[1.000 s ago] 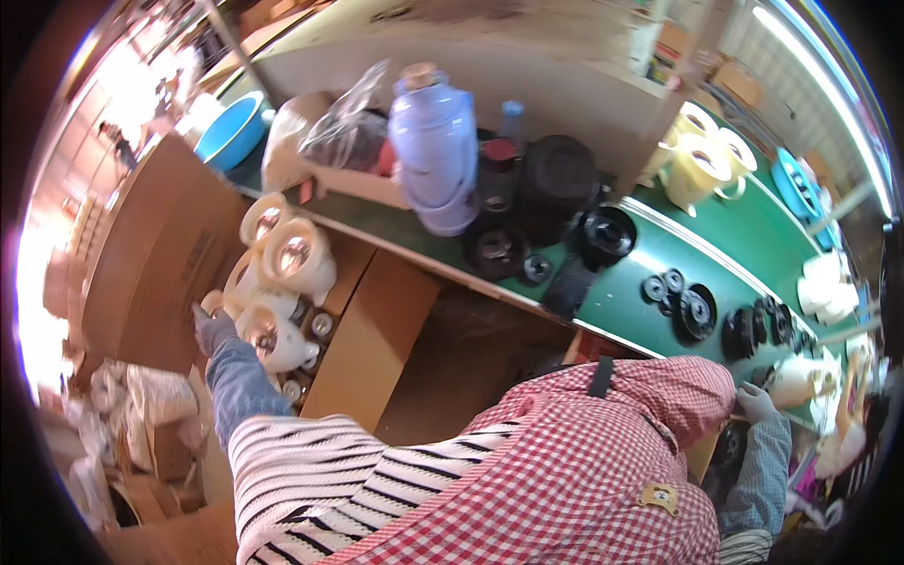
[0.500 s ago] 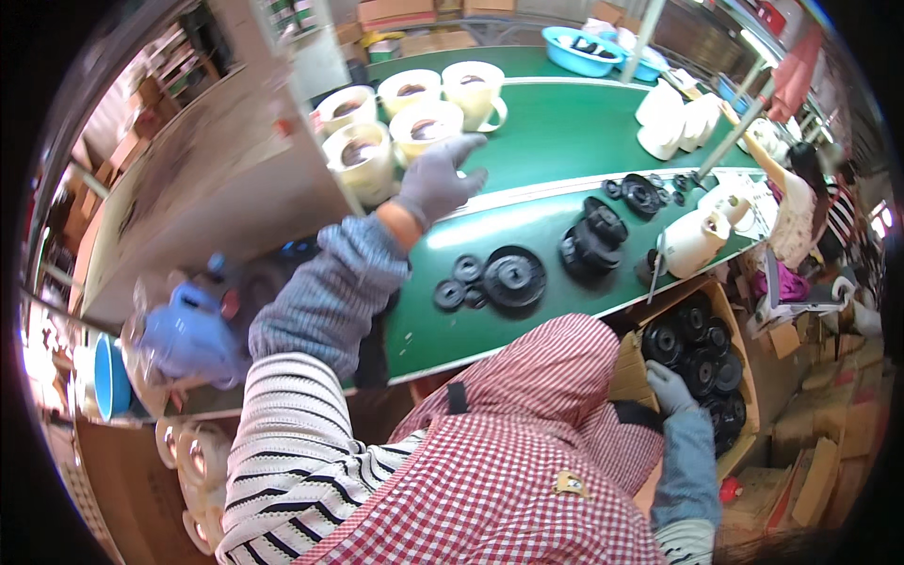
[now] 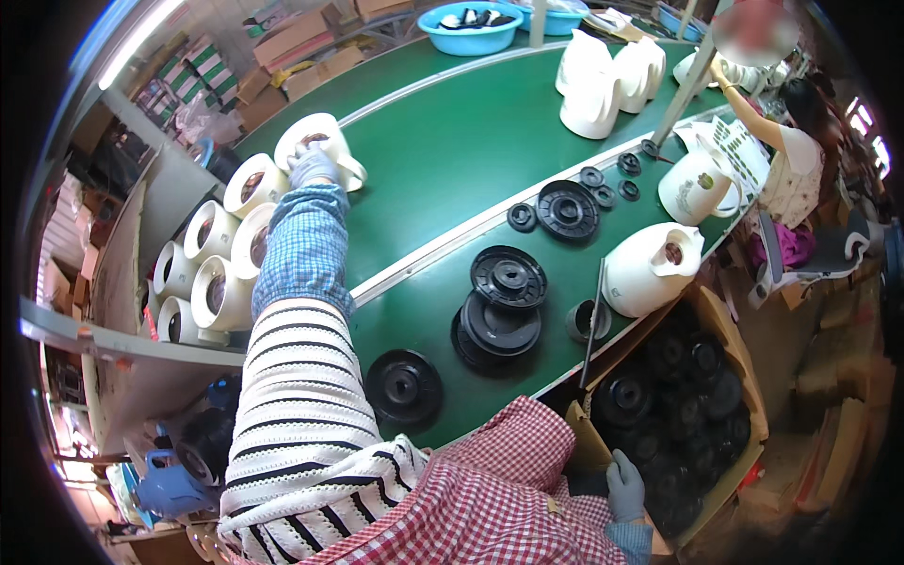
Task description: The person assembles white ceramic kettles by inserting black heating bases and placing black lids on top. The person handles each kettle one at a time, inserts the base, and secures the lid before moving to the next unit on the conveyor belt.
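Observation:
My left hand (image 3: 313,166), in a grey glove, reaches far over the green work surface to a cream plastic jug (image 3: 347,155). Its fingers are hooked over the rim, partly inside the mouth. Several similar cream jugs (image 3: 213,231) stand close together beside my left forearm, their round openings toward me. By my lap, my right hand (image 3: 623,487), also gloved, hangs next to an open cardboard box (image 3: 744,363) of black round parts (image 3: 690,414). Its fingers are extended, and nothing shows in them.
Black round bases (image 3: 508,278) are stacked on the near strip, with a single one (image 3: 403,388) closer to me. Two cream kettles (image 3: 650,268) stand at the right edge. More white jugs (image 3: 591,89) and a blue basin (image 3: 469,30) are farther back. Another person (image 3: 786,155) sits at right.
My view has swung, and the cream jugs now appear farther left. My left hand has gone from open in the air to the rim of a jug. My right hand remains by the box.

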Demonstrator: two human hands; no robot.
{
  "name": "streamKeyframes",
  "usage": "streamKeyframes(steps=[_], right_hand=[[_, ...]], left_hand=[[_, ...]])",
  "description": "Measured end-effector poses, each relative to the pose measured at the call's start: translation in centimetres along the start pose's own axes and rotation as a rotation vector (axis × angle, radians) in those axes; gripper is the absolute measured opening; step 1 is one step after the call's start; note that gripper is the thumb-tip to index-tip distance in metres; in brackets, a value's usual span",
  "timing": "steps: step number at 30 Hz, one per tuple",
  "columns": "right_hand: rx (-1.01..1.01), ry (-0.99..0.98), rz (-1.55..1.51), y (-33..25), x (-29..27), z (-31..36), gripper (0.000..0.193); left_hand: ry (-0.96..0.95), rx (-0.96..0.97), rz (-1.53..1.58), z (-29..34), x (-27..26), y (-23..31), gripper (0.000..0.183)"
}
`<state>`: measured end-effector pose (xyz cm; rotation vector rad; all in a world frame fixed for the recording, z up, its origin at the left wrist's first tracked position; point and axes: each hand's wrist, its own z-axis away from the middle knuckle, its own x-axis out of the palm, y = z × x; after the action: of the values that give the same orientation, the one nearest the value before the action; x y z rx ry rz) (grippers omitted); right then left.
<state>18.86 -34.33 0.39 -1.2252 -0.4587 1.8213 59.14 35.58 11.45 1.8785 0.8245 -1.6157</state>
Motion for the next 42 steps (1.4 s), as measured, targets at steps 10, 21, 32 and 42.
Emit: streamKeyframes(steps=[10,21,32,42], right_hand=[[-0.584,-0.042,0.157,-14.5,-2.7,-3.1,0.041],[-0.571,-0.532,-0.41,-32.5,1.9,-1.8,0.06],[-0.369,-0.313,-0.656,-25.8,-1.9,8.5,0.056],[-0.279,-0.593,-0.702,-28.4,4.0,8.0,0.059]], left_hand=[[-0.015,0.454,0.174,5.0,-5.7,-1.9,0.034],[0.06,1.685,0.594,36.1,-15.0,-6.6,0.029],[-1.237,0.364,1.843,41.2,-0.8,-10.6,0.045],[-2.337,-0.013,2.017,45.1,3.9,-9.4,0.047]])
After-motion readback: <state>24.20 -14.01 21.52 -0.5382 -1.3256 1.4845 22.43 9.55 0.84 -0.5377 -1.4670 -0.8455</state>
